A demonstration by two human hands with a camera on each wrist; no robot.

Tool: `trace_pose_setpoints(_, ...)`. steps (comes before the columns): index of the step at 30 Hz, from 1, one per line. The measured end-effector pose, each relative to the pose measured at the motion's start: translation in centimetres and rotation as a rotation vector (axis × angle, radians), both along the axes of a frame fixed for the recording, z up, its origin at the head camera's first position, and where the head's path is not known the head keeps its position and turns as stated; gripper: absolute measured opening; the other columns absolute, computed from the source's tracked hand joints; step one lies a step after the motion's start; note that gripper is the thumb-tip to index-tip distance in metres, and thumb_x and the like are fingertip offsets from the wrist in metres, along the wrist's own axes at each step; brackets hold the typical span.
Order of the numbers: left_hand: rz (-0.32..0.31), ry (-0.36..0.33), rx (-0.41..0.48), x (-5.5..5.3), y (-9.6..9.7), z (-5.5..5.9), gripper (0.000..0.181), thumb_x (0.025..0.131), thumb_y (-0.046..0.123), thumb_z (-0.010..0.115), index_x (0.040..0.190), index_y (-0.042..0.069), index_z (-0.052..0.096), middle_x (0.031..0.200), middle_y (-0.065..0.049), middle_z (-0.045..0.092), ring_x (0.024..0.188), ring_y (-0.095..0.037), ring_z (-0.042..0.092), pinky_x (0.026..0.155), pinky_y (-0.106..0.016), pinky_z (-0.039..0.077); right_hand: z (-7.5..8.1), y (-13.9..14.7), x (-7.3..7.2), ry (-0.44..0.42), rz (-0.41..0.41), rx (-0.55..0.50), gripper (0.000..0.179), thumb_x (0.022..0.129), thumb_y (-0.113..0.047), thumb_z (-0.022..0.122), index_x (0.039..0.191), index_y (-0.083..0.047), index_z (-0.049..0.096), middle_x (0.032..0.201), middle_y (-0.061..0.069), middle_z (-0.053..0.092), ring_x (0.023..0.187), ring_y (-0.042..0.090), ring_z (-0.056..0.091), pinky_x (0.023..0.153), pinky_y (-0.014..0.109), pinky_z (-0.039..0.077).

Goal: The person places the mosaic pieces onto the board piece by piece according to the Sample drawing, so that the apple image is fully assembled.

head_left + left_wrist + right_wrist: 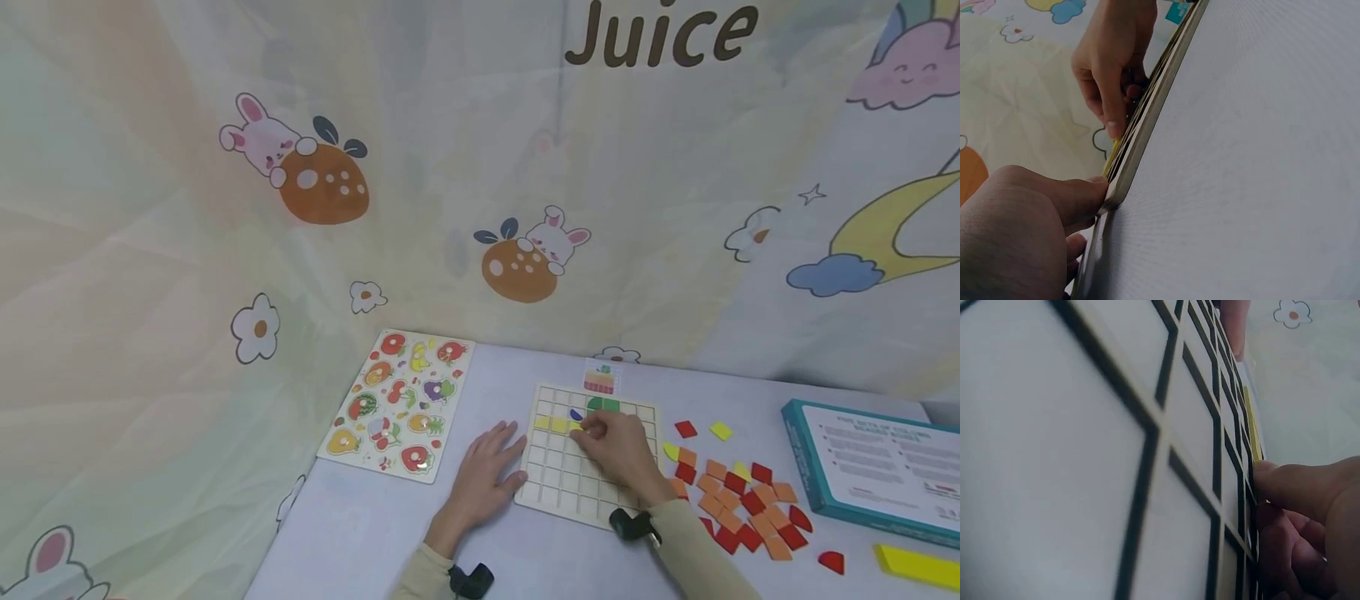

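A pale grid board (558,479) lies on the table, with yellow square tiles (551,424) in a row, a blue piece (576,414) and green pieces (602,404) in its upper part. My right hand (622,450) is over the board, fingers curled, pinching a yellow tile (575,425) at the end of the yellow row; the fingers hide much of it. In the right wrist view the thumb (1297,487) meets the yellow strip. My left hand (483,475) rests beside the board, fingers spread, its thumb (1088,190) touching the board's edge in the left wrist view.
Orange and red pieces (752,503) lie scattered right of the board, with a few yellow ones. Farther right are a teal box (877,467) and a yellow block (918,567). A fruit-picture board (397,404) lies left; a small picture card (602,377) sits behind the grid.
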State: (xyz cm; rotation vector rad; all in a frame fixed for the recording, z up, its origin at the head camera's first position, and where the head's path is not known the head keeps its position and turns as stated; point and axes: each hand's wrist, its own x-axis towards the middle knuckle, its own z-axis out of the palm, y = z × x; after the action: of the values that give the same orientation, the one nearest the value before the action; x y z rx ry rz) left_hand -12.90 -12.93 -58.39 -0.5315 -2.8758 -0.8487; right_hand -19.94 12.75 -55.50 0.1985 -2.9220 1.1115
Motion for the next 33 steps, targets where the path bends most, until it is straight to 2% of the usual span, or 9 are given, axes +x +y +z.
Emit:
trace_pose_setpoints(8, 0.001, -0.008, 0.003, 0.0, -0.1, 0.2, 0.054, 0.103, 0.034, 0.063, 0.152, 0.013, 0.059, 0.169, -0.006, 0.043, 0.16, -0.03, 0.033, 0.131, -0.055, 0.029, 0.5, -0.3, -0.2, -0.055, -0.002, -0.003, 0.026, 0.089, -0.031, 0.087, 0.103, -0.011, 0.078, 0.079, -0.002, 0.069, 0.075, 0.017, 0.058, 0.063, 0.025, 0.048)
trace_pose_setpoints(14, 0.006, -0.008, 0.006, -0.1, 0.0, 0.2, 0.053, 0.103, 0.032, 0.064, 0.152, 0.013, 0.059, 0.169, -0.007, 0.043, 0.16, -0.03, 0.034, 0.131, -0.055, 0.029, 0.7, 0.9, -0.1, -0.049, 0.032, -0.019, 0.024, 0.093, -0.033, 0.083, 0.108, -0.014, 0.078, 0.087, -0.003, 0.072, 0.08, 0.016, 0.06, 0.069, 0.025, 0.053)
trace_pose_setpoints(18, 0.003, 0.011, 0.0, 0.0, 0.0, 0.0, 0.054, 0.102, 0.032, 0.065, 0.152, 0.012, 0.059, 0.168, -0.008, 0.044, 0.159, -0.031, 0.035, 0.13, -0.056, 0.031, 1.3, 3.9, -0.4, -0.019, 0.033, -0.006, 0.023, 0.095, -0.031, 0.08, 0.107, -0.011, 0.079, 0.089, 0.0, 0.074, 0.079, 0.016, 0.062, 0.067, 0.023, 0.052)
trace_pose_setpoints(22, 0.001, 0.023, -0.011, 0.1, 0.2, 0.0, 0.054, 0.102, 0.033, 0.065, 0.152, 0.013, 0.059, 0.168, -0.007, 0.044, 0.159, -0.031, 0.036, 0.129, -0.056, 0.032, 2.5, 8.3, -0.4, -0.006, -0.035, 0.028, 0.031, 0.096, -0.031, 0.079, 0.113, -0.005, 0.077, 0.093, 0.006, 0.074, 0.081, 0.02, 0.061, 0.062, 0.023, 0.049)
trace_pose_setpoints(25, 0.001, 0.031, -0.008, 0.2, 0.2, 0.1, 0.054, 0.102, 0.033, 0.065, 0.151, 0.012, 0.06, 0.168, -0.008, 0.045, 0.158, -0.032, 0.037, 0.129, -0.057, 0.033, 3.1, 11.3, -0.2, -0.083, -0.056, 0.049, 0.041, 0.096, -0.032, 0.079, 0.123, -0.002, 0.072, 0.102, 0.011, 0.072, 0.085, 0.023, 0.059, 0.059, 0.024, 0.052)
trace_pose_setpoints(29, 0.005, 0.042, -0.01, 0.2, 0.1, 0.1, 0.054, 0.101, 0.032, 0.066, 0.151, 0.011, 0.06, 0.167, -0.009, 0.046, 0.157, -0.033, 0.038, 0.128, -0.058, 0.034, 3.2, 13.8, 0.1, -0.215, -0.017, 0.069, 0.05, 0.093, -0.032, 0.082, 0.13, -0.001, 0.068, 0.109, 0.015, 0.07, 0.088, 0.024, 0.059, 0.059, 0.027, 0.057)
trace_pose_setpoints(33, 0.009, 0.028, -0.014, 0.1, 0.1, -0.1, 0.054, 0.102, 0.034, 0.064, 0.151, 0.013, 0.059, 0.168, -0.008, 0.045, 0.159, -0.031, 0.036, 0.129, -0.056, 0.032, 2.6, 14.4, 0.3, -0.206, 0.05, 0.141, 0.045, 0.09, -0.03, 0.085, 0.124, -0.002, 0.073, 0.107, 0.011, 0.073, 0.09, 0.022, 0.062, 0.065, 0.026, 0.058)
